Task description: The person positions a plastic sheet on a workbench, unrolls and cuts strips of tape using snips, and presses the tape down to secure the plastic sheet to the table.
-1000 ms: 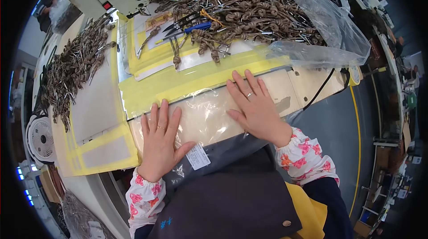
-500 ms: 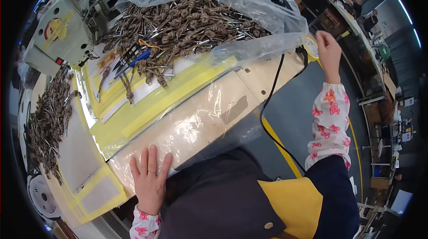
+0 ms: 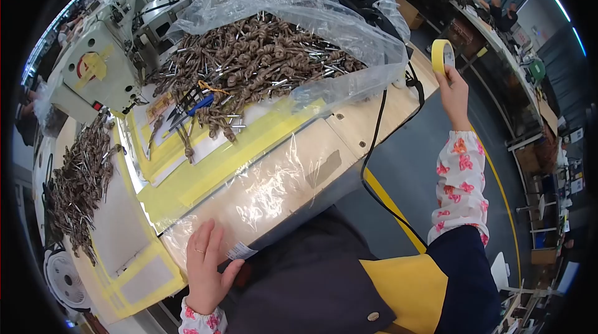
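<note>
My right hand (image 3: 456, 98) is closed on the lower rim of a roll of yellow tape (image 3: 438, 57), held up past the table's right end. My left hand (image 3: 208, 268) lies with fingers stretched out at the near edge of the table, on a clear plastic sheet (image 3: 265, 194) taped over the wood. Beyond it, a large heap of brown knotted cords with metal tips (image 3: 249, 54) lies partly under a clear plastic bag (image 3: 355, 88). Blue-handled snips (image 3: 200, 105) rest before that heap, beside a few loose cords.
A sewing machine (image 3: 93, 79) stands at the left. Another pile of brown cords (image 3: 81, 184) lies below it, near a white fan (image 3: 65, 279). A black cable (image 3: 375, 141) hangs off the table's right end. In the background, a person (image 3: 503, 15) is at the far benches.
My right hand has taken the yellow tape roll from the table's right end and lifted it. My left hand's fingers have drawn closer together and its thumb now shows. The view has shifted slightly.
</note>
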### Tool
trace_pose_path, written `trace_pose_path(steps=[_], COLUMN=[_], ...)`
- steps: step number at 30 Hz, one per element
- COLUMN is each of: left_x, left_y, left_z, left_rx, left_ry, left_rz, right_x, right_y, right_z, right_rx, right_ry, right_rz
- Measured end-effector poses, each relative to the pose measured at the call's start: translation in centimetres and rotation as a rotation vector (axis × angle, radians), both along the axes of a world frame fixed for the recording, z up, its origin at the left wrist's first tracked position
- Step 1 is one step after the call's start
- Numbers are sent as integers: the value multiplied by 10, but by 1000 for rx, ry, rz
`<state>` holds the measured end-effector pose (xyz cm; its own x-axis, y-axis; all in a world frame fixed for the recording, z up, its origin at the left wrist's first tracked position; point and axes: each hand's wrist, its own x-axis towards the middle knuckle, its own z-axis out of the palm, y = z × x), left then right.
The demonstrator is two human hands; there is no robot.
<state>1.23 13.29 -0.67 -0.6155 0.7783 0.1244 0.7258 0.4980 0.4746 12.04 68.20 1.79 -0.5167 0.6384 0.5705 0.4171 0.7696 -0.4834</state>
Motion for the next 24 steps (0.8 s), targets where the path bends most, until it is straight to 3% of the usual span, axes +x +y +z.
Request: trace_pose_path(steps=[6,8,10,13,20,24], left_x=[-12,-11,-8,-3,-2,6], left_y=[21,28,34,43,25,19], left_z=[33,47,60,77,48,27], left_rx=[254,363,508,624,613,749], left_ry=[84,70,30,138,259,195], left_rz=[11,14,34,61,123,213], right_x=[-23,-27,-37,-60,-84,-86], right_y=[-128,-175,-215,-257,-305,-318], right_z=[81,103,113,87,44,34], right_rx=[93,263,243,9,-150,-187], right_ry=[261,149,22,-145,-204,-218], right_rz=[535,857,1192,1516,1659,1682])
